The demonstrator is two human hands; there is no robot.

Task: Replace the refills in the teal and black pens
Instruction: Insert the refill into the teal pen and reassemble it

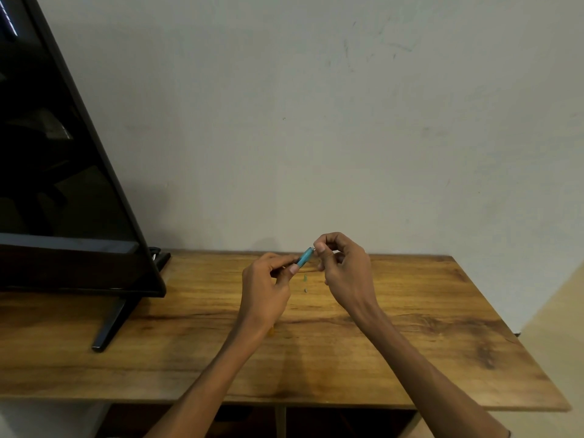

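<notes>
Both hands are raised above the wooden table (410, 327) near its back edge. My left hand (268, 286) grips the lower part of the teal pen (305, 257), which slants up to the right. My right hand (343, 263) pinches the pen's upper tip between thumb and fingers. Two small dark pieces (305, 283) lie on the wood just below the pen; what they are is too small to tell. A small orange thing (272, 330) peeks out beneath my left wrist. No black pen is visible.
A large black TV screen (63, 184) stands at the left on a slanted black foot (109, 327). A plain wall rises behind the table. The table's right edge runs diagonally at the far right, and its front edge lies under my forearms.
</notes>
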